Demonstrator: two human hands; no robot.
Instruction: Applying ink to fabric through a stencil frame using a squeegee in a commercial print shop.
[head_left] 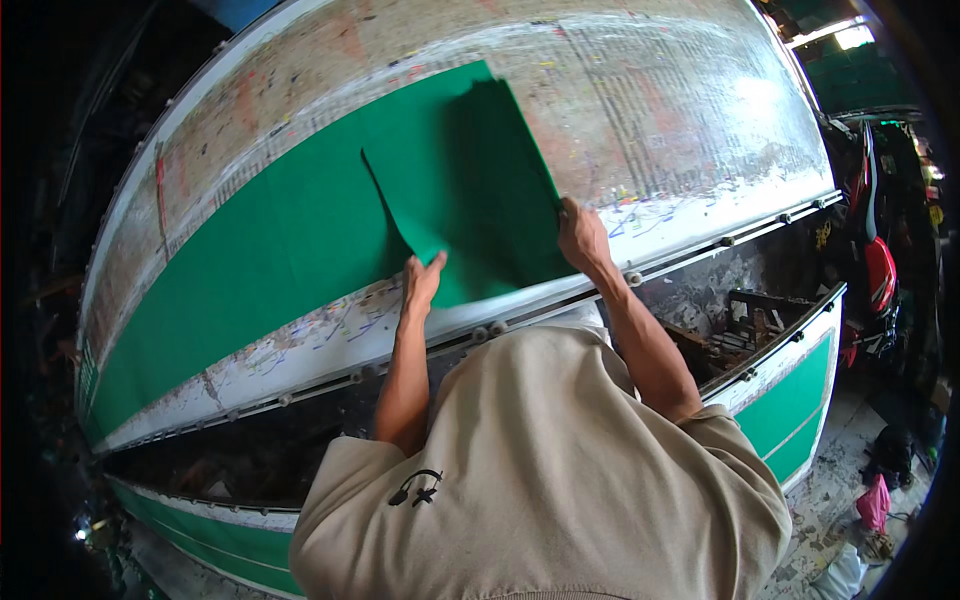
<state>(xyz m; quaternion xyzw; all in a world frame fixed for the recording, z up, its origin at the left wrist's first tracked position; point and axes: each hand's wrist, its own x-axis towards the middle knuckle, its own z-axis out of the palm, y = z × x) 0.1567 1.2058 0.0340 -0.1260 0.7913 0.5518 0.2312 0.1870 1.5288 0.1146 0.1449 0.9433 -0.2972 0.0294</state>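
A green sheet (485,190) lies on a curved, mottled, white-edged hull-like panel (680,110). My left hand (422,282) pinches the lower corner of a cut flap of this sheet, slightly lifted along a dark slit. My right hand (585,240) grips the straight right edge of the same piece near its lower end. A long green strip (240,250) curves away to the left over the panel, tapering toward its far end. My torso in a beige shirt fills the lower middle.
Below the panel sits another boat-like shell (780,410) with green sides and a dark open top. A bolted rail (725,243) runs along the panel's lower edge. At the right are a red and white object (880,270), a pink bag (872,500) and dark clutter.
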